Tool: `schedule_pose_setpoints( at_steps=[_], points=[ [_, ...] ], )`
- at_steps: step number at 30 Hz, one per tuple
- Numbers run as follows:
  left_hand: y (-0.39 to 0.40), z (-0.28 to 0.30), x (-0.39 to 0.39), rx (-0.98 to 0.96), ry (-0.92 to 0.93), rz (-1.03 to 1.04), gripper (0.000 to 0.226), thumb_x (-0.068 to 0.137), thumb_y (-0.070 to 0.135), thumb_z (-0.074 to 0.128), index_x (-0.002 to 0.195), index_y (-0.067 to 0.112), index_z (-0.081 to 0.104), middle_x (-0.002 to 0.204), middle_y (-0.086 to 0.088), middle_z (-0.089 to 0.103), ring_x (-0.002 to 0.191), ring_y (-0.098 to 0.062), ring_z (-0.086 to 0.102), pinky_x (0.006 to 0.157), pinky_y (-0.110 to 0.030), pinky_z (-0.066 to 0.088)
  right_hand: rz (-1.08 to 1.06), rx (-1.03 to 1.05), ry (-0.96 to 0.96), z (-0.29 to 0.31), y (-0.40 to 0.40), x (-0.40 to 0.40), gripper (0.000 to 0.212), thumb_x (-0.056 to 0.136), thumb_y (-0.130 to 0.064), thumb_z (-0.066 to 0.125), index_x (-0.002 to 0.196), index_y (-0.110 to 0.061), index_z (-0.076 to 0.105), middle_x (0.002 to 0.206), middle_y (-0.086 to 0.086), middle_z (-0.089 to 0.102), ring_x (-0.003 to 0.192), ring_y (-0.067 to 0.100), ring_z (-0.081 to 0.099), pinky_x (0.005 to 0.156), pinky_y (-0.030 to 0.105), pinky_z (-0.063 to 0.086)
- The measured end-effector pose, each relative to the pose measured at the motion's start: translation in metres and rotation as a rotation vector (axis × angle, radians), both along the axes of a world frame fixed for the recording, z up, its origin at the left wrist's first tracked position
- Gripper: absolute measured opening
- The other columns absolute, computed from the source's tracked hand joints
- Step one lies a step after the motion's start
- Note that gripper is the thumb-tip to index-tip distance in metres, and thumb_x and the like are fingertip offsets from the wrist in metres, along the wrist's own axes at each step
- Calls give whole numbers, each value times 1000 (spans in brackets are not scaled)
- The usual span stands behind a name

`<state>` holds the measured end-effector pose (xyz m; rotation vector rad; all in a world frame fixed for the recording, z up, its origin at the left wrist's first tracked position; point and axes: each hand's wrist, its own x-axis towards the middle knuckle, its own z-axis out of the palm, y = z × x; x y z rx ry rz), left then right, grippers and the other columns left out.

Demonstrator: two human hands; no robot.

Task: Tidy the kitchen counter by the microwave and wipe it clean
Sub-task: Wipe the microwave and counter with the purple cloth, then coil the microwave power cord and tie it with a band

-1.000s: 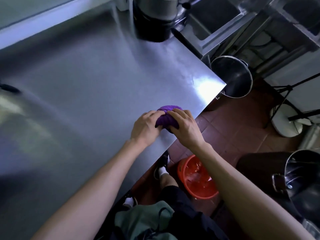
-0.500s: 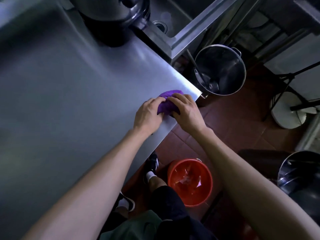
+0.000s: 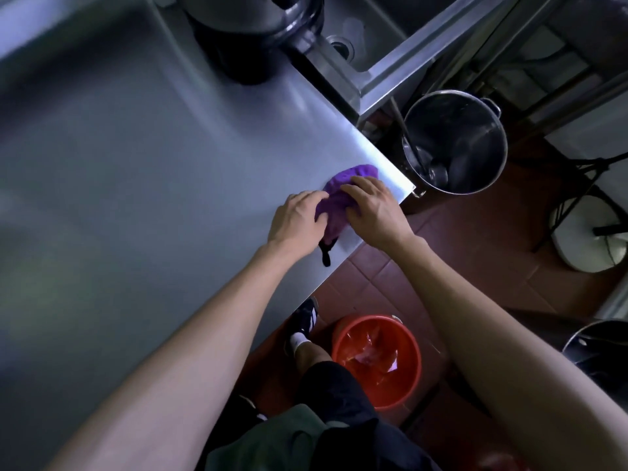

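Hands: left hand (image 3: pixel 297 219) and right hand (image 3: pixel 373 207) both hold the purple cloth (image 3: pixel 339 192)
Cloth: bunched between them, on the worktop (image 3: pixel 153 164) near its corner

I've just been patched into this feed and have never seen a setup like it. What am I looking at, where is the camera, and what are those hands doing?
There is no machine here: a person wears one wide-angle camera on the head, looking forward and down, so the two bare arms reach in from the bottom of the picture. The left hand and right hand both rest on a bunched purple cloth, fingers curled over it, near the corner of a steel counter. A small dark tail of the cloth pokes out toward the counter edge. At the far end of the counter stands a large dark pot, beside a sink. Down on the tiled floor sit a tall steel pot with utensils inside and a red bucket. The picture is too blurred to show whether the counter is wet.
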<state>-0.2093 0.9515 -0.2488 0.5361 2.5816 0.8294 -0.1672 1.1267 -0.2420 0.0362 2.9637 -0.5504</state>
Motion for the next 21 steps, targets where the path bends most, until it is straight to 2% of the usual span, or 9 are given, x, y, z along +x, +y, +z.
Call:
schedule_pose_setpoints(
  at_steps=[3,9,14,21],
  points=[
    [-32,8,1,-64,26,-10,41,94,23,58,136,21,55,137,1,59,123,-28,52,103,-42,43,39,-14,34,9,-22,-4,42,87,-12,67,128,-3,63,133,19,60,123,39,54,105,47,43],
    [-111,28,16,-153,46,78,42,98,30,54,139,21,50,141,0,56,129,-26,48,104,-43,42,206,-10,41,39,-100,-16,44,97,-20,58,139,-11,53,146,14,50,134,35,45,109,47,39],
    [-193,49,44,-160,73,218,43,98,32,53,140,22,49,142,-1,56,129,-27,50,104,-45,44,301,-67,67,63,-181,-6,43,97,-16,58,139,-10,53,146,13,49,135,35,43,108,47,39],
    [-325,71,123,-140,88,414,44,97,34,53,140,23,51,141,-1,57,130,-26,49,103,-41,44,450,-105,110,93,-299,45,42,95,-11,60,136,-7,57,143,16,52,132,36,46,108,40,36]
  ],
)
